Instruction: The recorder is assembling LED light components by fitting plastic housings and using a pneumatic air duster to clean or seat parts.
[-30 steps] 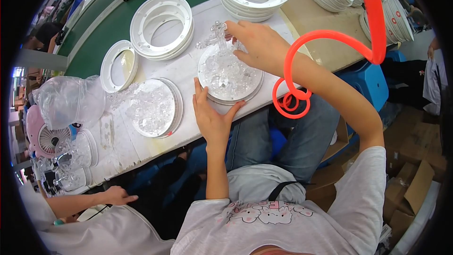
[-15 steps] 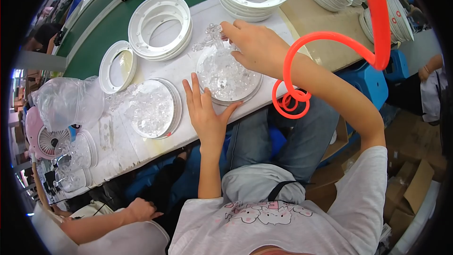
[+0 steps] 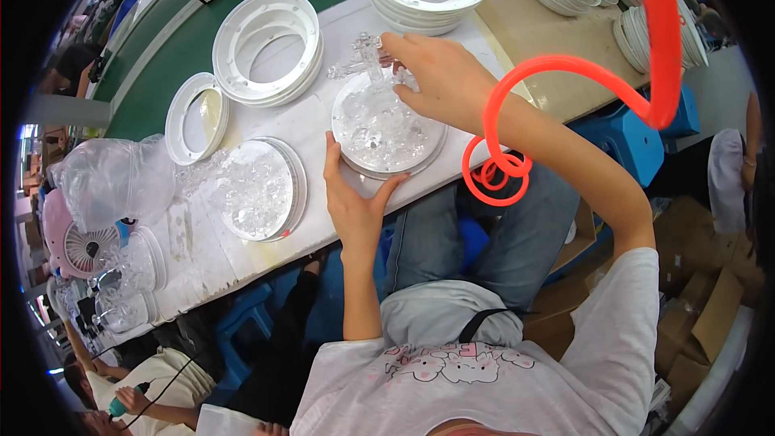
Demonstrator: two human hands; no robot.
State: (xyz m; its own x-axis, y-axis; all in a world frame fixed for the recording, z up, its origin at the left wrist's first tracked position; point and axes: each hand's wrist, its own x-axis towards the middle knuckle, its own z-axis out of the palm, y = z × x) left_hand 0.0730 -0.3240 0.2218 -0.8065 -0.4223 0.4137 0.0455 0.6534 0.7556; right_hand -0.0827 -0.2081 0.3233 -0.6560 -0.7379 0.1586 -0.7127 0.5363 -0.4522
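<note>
A round white disc point(image 3: 342, 117) lies near the table's front edge, covered with clear, crystal-like plastic pieces point(image 3: 387, 133). At its far side my right hand point(image 3: 440, 81) is closed, with its fingertips pinched on a clear plastic piece point(image 3: 367, 56); the exact grip is partly hidden behind the fingers. My left hand point(image 3: 355, 202) stands beside the disc's near left edge, thumb and fingers apart in an L shape. Its thumb reaches the disc's near rim, and it grasps nothing.
Left of the disc sits another loaded disc point(image 3: 300, 186), with a plastic bag point(image 3: 113, 178) and pink fan point(image 3: 69, 234) beyond. Stacked white rings point(image 3: 303, 85) stand behind, another stack point(image 3: 375, 0) farther right. A red coiled hose point(image 3: 581, 69) hangs across my right forearm.
My left hand's fingers have drawn together, its thumb still out. My right hand stays almost in place at the clear pieces. At lower left, a nearby person's forearm has moved away.
</note>
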